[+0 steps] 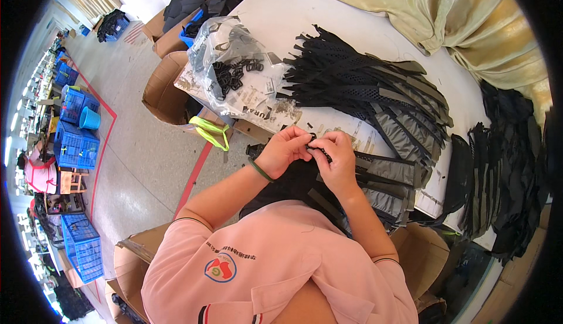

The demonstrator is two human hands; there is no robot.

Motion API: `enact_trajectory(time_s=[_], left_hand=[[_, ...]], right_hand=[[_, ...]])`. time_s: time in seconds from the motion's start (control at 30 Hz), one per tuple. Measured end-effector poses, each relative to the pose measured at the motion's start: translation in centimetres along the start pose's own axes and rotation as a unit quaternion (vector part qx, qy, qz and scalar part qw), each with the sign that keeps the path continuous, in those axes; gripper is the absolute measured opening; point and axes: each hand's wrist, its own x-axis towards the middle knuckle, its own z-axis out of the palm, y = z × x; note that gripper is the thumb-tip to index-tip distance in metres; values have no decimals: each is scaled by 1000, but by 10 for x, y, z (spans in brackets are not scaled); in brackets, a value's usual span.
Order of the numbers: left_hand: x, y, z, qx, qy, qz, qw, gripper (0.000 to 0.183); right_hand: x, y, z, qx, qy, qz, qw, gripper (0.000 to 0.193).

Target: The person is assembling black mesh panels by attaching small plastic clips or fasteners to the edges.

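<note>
My left hand [286, 151] and my right hand [335, 158] meet just off the near edge of the table, both closed in a pinch. Between the fingertips is a small black buckle [312, 138], partly hidden, with a black strap end at it. Black and grey fabric pieces with straps [384, 177] lie by my right forearm and down across my lap. Ahead on the left, a clear plastic bag [205, 45] lies open with loose black plastic buckles [230, 77] in it. Beyond my right hand spreads a large pile of black strapped mesh and grey pieces [363, 83].
The white table [275, 7] has a worn near edge. Cardboard boxes [167, 89] stand left of it, one with a yellow-green strip [210, 131]. Black pieces [510, 148] hang at the right. Gold curtains [404, 1] border the far side. Blue crates [76, 148] line the floor at left.
</note>
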Motion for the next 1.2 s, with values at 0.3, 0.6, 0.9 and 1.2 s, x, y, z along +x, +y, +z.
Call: enact_trajectory(time_s=[0.3,0.6,0.9,1.2], left_hand=[[2,0,12,160,31,127,978,8],[1,4,14,211,30,187,959,7],[5,-7,9,238,23,199,950,7],[3,-1,12,228,23,185,956,7]], right_hand=[[-5,-2,-6,452,-51,364,813,14],[-9,-10,-3,422,-9,318,849,26],[-4,-17,1,119,50,69,989,15],[-12,-3,-5,391,-72,371,839,8]])
